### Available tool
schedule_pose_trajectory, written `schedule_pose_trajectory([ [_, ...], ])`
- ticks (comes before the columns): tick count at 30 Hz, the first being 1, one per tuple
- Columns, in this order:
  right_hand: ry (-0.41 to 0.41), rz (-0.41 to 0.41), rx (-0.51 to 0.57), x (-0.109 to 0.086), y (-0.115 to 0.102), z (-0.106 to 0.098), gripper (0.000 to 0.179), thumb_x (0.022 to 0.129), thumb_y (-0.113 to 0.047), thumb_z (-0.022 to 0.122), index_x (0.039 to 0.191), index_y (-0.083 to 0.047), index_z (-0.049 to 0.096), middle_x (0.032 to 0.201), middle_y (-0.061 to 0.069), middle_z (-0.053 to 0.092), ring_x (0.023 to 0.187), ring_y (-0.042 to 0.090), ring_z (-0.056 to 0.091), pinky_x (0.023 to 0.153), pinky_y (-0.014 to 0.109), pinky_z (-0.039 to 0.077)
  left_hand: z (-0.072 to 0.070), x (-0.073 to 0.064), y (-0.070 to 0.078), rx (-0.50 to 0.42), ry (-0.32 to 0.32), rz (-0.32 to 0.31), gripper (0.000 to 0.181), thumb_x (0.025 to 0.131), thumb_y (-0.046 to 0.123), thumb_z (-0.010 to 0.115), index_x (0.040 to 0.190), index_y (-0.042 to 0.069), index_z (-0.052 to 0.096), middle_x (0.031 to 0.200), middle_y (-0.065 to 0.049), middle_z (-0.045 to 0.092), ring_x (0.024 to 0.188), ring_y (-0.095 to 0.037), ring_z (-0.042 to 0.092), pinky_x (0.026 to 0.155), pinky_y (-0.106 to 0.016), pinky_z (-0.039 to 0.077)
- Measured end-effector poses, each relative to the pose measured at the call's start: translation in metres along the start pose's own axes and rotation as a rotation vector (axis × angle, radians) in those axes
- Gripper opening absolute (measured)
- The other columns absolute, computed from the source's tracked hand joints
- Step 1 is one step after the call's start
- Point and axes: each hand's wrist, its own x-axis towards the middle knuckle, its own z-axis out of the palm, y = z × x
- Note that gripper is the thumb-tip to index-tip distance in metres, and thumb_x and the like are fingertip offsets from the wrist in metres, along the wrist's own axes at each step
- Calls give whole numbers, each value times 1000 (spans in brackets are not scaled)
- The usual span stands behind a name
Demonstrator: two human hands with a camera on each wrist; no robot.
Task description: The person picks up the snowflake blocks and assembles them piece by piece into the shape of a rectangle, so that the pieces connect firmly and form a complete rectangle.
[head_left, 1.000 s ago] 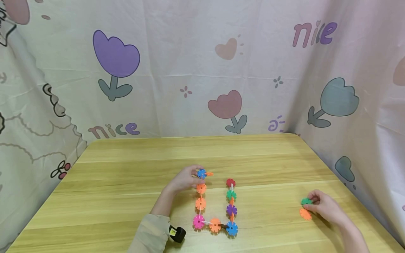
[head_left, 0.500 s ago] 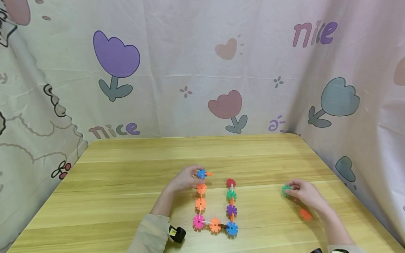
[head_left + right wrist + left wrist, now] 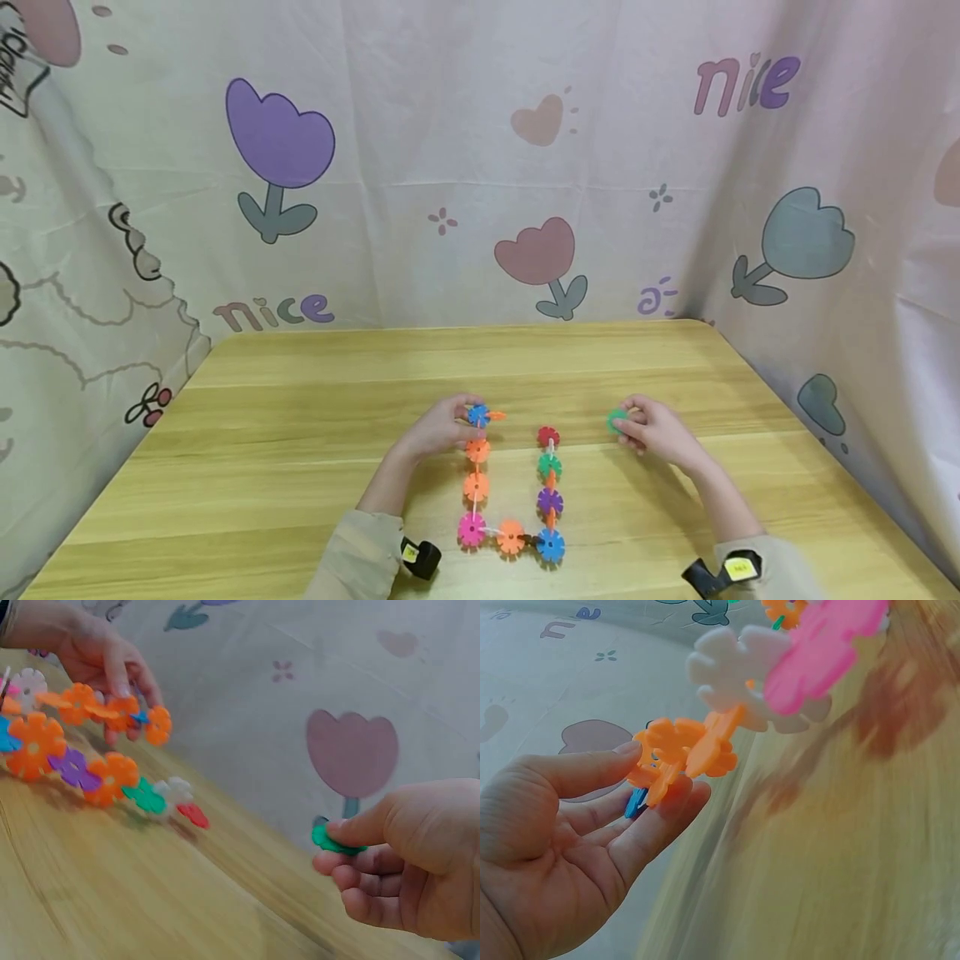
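A U-shaped chain of notched plastic flower discs (image 3: pixel 476 487) stands on the table, its discs linked edge to edge. Thumb and fingers of my left hand (image 3: pixel 435 431) pinch the chain's far left end, around the blue disc (image 3: pixel 478 415). An orange disc (image 3: pixel 497 416) sticks out sideways from that blue one. On the chain's right arm, a red disc (image 3: pixel 548 437) forms the far end. To the right of it, my right hand (image 3: pixel 662 431) pinches a loose green disc (image 3: pixel 330 840) between thumb and fingers, apart from the chain and above the tabletop.
The wooden table (image 3: pixel 300 367) reaches back to a printed curtain (image 3: pixel 420 150), which also hangs along both sides. Black wrist cameras (image 3: pixel 422 559) are strapped at both sleeves. The loose orange disc seen earlier at right is hidden by the right forearm.
My right hand has carried the green disc left and away from me, off the loose orange disc and towards the chain. My left hand keeps its hold on the chain in the same place.
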Motion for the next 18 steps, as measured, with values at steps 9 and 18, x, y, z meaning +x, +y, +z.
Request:
schedule_pose_trajectory([
  [9, -21, -29, 59, 24, -20, 28, 26, 93, -9, 55, 114, 5, 50, 72, 19, 56, 55, 14, 46, 48, 23, 39, 0, -2, -1, -11, 10, -16, 55, 84, 4, 64, 132, -6, 40, 103, -19, 50, 70, -19, 54, 65, -38, 51],
  [18, -70, -65, 110, 45, -38, 56, 31, 92, -8, 57, 119, 6, 50, 75, 20, 59, 55, 16, 47, 48, 23, 39, 0, -2, 1, -9, 11, -11, 54, 84, 6, 65, 131, -7, 41, 107, -21, 48, 75, -20, 55, 67, -37, 51],
])
